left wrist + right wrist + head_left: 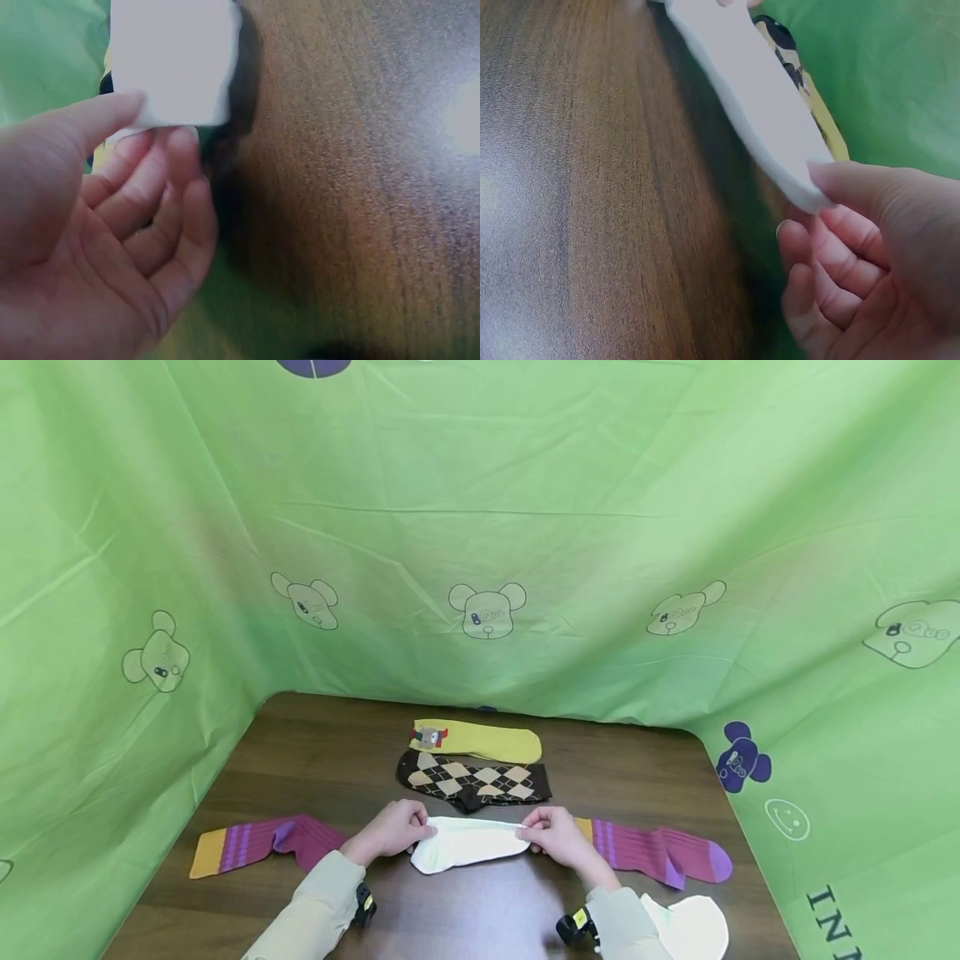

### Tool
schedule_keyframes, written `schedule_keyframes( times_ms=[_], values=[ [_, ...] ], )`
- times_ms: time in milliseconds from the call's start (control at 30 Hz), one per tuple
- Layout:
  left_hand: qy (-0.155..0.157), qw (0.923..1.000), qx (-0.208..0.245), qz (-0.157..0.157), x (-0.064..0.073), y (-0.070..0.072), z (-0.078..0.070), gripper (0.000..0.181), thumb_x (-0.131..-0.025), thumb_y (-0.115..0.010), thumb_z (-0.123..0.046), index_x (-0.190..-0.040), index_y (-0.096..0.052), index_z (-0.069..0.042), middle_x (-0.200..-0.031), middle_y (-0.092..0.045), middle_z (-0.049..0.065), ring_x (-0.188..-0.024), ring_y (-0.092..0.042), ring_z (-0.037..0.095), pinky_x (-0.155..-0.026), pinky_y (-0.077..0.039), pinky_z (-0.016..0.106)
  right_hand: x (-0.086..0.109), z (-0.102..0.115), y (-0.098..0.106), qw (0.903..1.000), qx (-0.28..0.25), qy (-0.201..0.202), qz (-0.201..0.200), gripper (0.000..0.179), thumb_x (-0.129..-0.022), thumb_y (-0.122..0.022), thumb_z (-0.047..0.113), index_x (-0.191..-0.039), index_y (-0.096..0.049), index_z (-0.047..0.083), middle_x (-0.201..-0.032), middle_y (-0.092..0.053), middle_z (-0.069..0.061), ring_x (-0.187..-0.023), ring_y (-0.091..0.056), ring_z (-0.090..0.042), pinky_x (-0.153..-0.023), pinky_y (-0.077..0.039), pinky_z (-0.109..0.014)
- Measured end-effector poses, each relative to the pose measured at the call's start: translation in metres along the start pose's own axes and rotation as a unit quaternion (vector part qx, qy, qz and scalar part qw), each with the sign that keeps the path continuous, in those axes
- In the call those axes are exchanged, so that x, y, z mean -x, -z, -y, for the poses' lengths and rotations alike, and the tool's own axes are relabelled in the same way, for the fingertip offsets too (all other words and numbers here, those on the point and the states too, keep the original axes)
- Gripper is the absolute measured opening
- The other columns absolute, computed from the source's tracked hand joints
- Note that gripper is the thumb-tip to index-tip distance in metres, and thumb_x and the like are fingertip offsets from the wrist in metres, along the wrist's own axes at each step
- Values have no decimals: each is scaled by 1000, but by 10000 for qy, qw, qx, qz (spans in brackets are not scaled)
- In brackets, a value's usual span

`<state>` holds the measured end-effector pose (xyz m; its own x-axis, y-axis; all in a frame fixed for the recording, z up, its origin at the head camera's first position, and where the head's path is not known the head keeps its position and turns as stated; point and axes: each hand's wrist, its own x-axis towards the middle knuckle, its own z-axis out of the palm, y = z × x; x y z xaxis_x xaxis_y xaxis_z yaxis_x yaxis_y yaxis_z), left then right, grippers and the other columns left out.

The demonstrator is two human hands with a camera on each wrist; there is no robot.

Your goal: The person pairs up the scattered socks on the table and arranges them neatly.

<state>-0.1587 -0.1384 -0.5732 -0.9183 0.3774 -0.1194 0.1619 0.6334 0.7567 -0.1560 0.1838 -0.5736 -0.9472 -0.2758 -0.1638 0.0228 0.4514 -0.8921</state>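
A white sock (472, 843) is stretched lengthwise between both hands, above the front middle of the table. My left hand (395, 828) pinches its left end between thumb and fingers. At the opposite end my right hand (558, 837) pinches it the same way. In the left wrist view, the thumb lies over the white cloth (176, 60) with the fingers curled beneath. The right wrist view shows the sock (750, 97) running away from my thumb, with a dark shadow on the wood below it.
Behind the hands lie a black argyle sock (480, 783) and a yellow sock (487, 742). Purple socks with yellow cuffs lie left (258, 845) and right (660, 852). Another white sock (693, 927) is partly covered by the right sleeve. Green cloth (480, 527) surrounds the wooden table (315, 735).
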Motion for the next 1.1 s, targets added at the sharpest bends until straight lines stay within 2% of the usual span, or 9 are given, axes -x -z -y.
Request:
schedule_keyframes(
  times_ms=[133,267,400,533,733,867,1000,1100],
  values=[
    [138,9994,-322,-54,-2,1,-1,22,-88,-80,-17,-78,-61,-10,-60,-56,-4,-48,-57,11,-54,-47,27,0,-1,-2,9999,107,-108,-41,17,-86,-80,11,-88,-67,0,-69,-66,-4,-57,-58,-14,-52,-49,-25],
    [286,9956,-872,-212,-6,0,-2,23,-84,-84,-20,-77,-63,-13,-66,-57,-6,-57,-54,10,-60,-46,29,0,0,-3,9995,233,-142,-171,17,-84,-81,7,-89,-67,0,-70,-66,-3,-57,-60,-16,-52,-49,-25],
    [459,9908,-1207,-405,-10,1,-2,24,-82,-85,-22,-75,-63,-16,-70,-58,-6,-64,-52,13,-62,-46,32,-2,-1,-6,9978,527,-105,-379,21,-81,-83,8,-84,-63,4,-66,-63,0,-55,-61,-16,-51,-47,-25],
    [618,9883,-1307,-491,-11,2,-4,26,-81,-86,-23,-75,-62,-17,-71,-59,-5,-65,-53,15,-61,-46,34,-5,-3,-10,9963,690,-81,-513,23,-81,-83,9,-80,-61,6,-63,-59,2,-55,-60,-14,-50,-46,-25],
    [832,9854,-1367,-577,-12,2,-6,27,-79,-87,-25,-79,-60,-17,-73,-59,-3,-67,-53,17,-59,-45,36,-6,-3,-13,9962,697,-3,-517,9,-87,-78,9,-87,-72,3,-68,-66,0,-55,-61,-14,-51,-48,-26],
    [976,9846,-1335,-577,-12,1,-6,28,-78,-87,-24,-80,-60,-17,-73,-58,-2,-67,-53,18,-58,-44,36,-6,-1,-13,9955,807,-7,-495,9,-90,-74,13,-88,-75,4,-66,-66,0,-54,-61,-14,-50,-46,-25],
    [1053,9839,-1330,-564,-12,2,-8,29,-79,-87,-23,-79,-59,-16,-73,-57,-2,-67,-52,18,-58,-43,36,-6,-1,-13,9961,773,-41,-415,7,-88,-75,7,-85,-70,3,-65,-65,-1,-53,-60,-15,-49,-47,-25],
    [1078,9833,-1355,-562,-11,3,-8,29,-79,-87,-23,-79,-59,-16,-73,-57,-2,-67,-52,18,-59,-43,36,-6,-2,-13,9962,752,-41,-428,12,-84,-77,3,-83,-66,5,-65,-64,0,-52,-60,-15,-49,-48,-26]
  ],
)
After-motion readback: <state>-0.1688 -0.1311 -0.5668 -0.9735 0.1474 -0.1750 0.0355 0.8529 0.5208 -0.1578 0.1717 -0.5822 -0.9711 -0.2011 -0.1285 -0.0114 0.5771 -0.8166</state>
